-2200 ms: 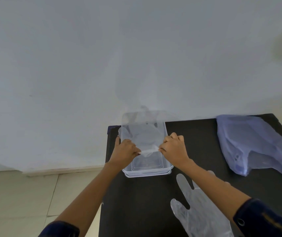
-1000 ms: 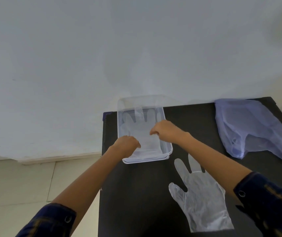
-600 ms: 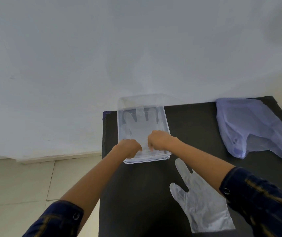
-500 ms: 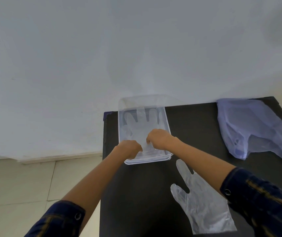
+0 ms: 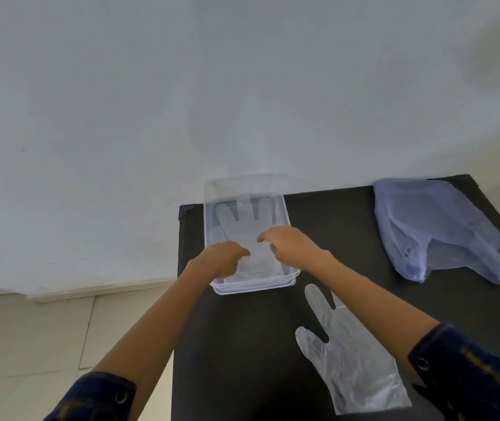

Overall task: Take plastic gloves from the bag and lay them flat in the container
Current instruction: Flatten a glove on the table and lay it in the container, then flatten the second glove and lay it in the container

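Head view: both hands, left [image 5: 222, 258] and right [image 5: 288, 244], grips loosely curled, press glove [image 5: 244, 223] into container [image 5: 251, 288].

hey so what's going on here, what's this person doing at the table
A person is packing clear plastic gloves into a clear plastic container at the far left of a black table. Both hands are inside it: the left hand and right hand press on the wrist end of a glove in the container, which lies flat, fingers pointing away. A second glove lies flat on the table near the right forearm. A pale purple plastic bag lies at the far right.
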